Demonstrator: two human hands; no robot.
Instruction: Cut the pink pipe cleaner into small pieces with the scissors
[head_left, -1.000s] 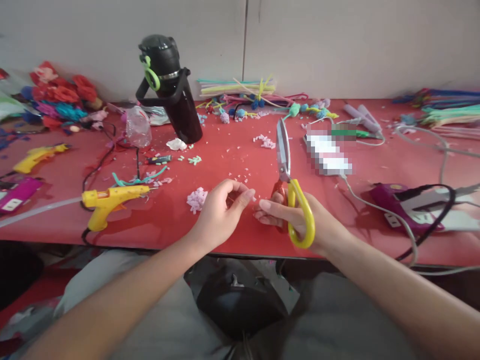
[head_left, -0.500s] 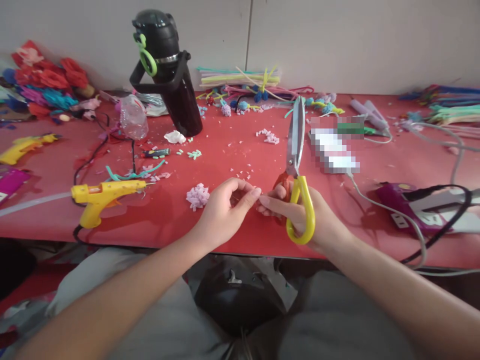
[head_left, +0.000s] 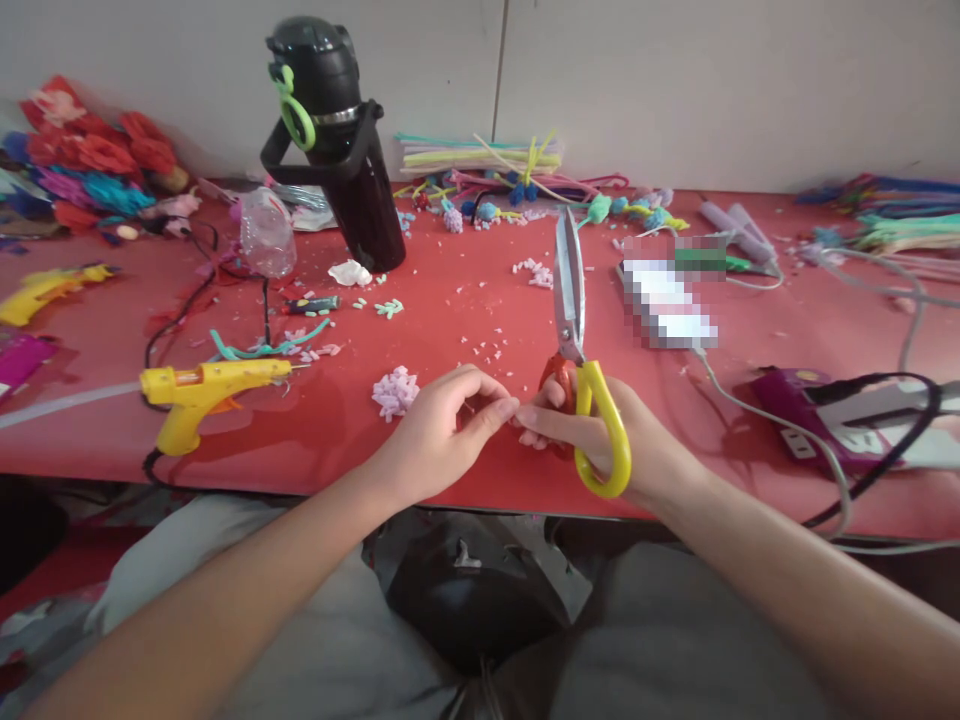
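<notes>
My right hand (head_left: 600, 430) has its fingers through the handles of a pair of scissors (head_left: 570, 290), one handle yellow and one red, blades closed together and pointing away from me. The fingertips of my left hand (head_left: 450, 430) are pinched together and meet those of my right hand. Whatever lies between these fingertips is too small or hidden to make out. Just left of my left hand is a small heap of pale pink cut pieces (head_left: 396, 393). More pink bits (head_left: 535, 273) lie scattered beyond the hands.
On the red table (head_left: 450, 310) a yellow glue gun (head_left: 210, 395) lies to the left. A black bottle (head_left: 345, 160) stands behind it. Pipe cleaners (head_left: 480, 155) lie along the wall. At right are a purple power strip (head_left: 795, 420), cables and a blurred phone-like object (head_left: 667, 305).
The scissors have tilted to the left, their tips lower and nearer. My hands have dipped slightly, with the fingertips still together.
</notes>
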